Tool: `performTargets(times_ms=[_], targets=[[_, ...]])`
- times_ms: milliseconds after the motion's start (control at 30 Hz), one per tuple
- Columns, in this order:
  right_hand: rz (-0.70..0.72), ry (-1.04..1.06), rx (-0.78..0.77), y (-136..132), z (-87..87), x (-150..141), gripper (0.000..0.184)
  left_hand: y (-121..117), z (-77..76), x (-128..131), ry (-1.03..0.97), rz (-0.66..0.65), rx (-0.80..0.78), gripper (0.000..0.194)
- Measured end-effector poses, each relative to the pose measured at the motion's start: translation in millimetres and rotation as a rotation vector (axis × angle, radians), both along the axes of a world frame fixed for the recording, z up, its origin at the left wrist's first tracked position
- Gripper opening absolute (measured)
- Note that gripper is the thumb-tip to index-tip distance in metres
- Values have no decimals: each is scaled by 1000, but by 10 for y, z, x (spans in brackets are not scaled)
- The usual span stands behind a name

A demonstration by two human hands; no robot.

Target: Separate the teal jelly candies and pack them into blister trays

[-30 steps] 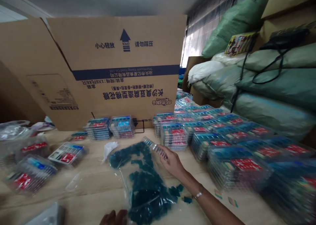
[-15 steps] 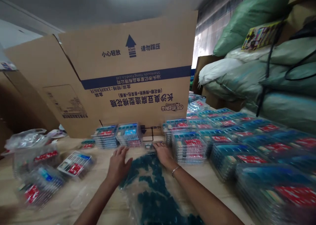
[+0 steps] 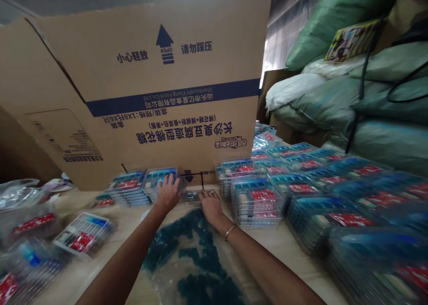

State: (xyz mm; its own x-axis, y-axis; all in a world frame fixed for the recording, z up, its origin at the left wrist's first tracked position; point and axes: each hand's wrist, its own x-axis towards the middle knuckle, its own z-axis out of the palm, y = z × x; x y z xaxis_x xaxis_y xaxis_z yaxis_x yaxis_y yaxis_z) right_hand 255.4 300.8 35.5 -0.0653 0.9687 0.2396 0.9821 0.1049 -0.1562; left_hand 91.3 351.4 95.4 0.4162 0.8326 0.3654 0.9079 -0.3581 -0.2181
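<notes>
My left hand [image 3: 169, 192] is over the right side of a stack of clear plastic trays [image 3: 154, 179], fingers apart on its top. My right hand [image 3: 211, 207] is laid with fingers stretched out at the near edge of a low clear plastic tray [image 3: 191, 196]; its thumb is hidden. Between my forearms lies a clear plastic bag [image 3: 195, 260] of dark teal pieces. Left of my left hand stands another stack of filled trays [image 3: 129, 187] with red packets on top. Close to the right of my right hand is a taller tray stack [image 3: 257, 200].
A large upright cardboard box [image 3: 174, 77] blocks the back. Rows of stacked trays [image 3: 314, 175] fill the table's right side. At left lie a loose tray [image 3: 82, 233] with a red packet and some bagged trays [image 3: 30, 224]. Big sacks [image 3: 301, 95] are piled behind, right.
My left hand has moved up and forward from beside the bag onto the tray stack. My right hand stays at the low clear tray. The view has shifted slightly.
</notes>
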Motion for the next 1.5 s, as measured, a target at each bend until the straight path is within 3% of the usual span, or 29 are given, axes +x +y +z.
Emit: performTargets(times_ms=[133, 267, 400, 533, 633, 767, 867, 1033, 1167, 1233, 1333, 1400, 1500], targets=[[-67, 29, -30, 121, -66, 82, 45, 31, 13, -2, 31, 0, -12, 47], [10, 80, -110, 176, -163, 197, 56, -59, 48, 0, 0, -8, -80, 58], [53, 154, -98, 149, -251, 246, 64, -363, 41, -162, -80, -96, -109, 67], [35, 298, 99, 82, -189, 212, 48, -882, 16, -555, -97, 19, -200, 64], [91, 356, 178, -152, -23, 149, 43, -1352, 6, -983, -15, 199, -339, 53], [400, 359, 219, -860, 153, 43, 30, -1755, -5, -1549, 58, 340, -439, 30], [549, 292, 164, -1526, 144, 8, 27, -1706, 0, -1860, 71, 451, -391, 27], [453, 265, 253, -2346, -13, 250, 26, -1238, -23, -2187, 49, 581, -267, 30], [352, 250, 299, -2878, -95, 558, 26, -1054, -149, -2301, 59, 514, -270, 32], [344, 193, 308, -3093, -135, 569, 27, -1041, -196, -2328, 68, 460, -250, 33], [410, 59, 247, -3210, -224, 344, 38, -1033, -204, -2348, 81, 393, -219, 34], [455, -1, 185, -3138, -295, 128, 44, -1009, -187, -2344, 91, 346, -224, 33], [406, 0, 132, -2940, -379, -102, 45, -961, -162, -2315, 102, 269, -262, 27]])
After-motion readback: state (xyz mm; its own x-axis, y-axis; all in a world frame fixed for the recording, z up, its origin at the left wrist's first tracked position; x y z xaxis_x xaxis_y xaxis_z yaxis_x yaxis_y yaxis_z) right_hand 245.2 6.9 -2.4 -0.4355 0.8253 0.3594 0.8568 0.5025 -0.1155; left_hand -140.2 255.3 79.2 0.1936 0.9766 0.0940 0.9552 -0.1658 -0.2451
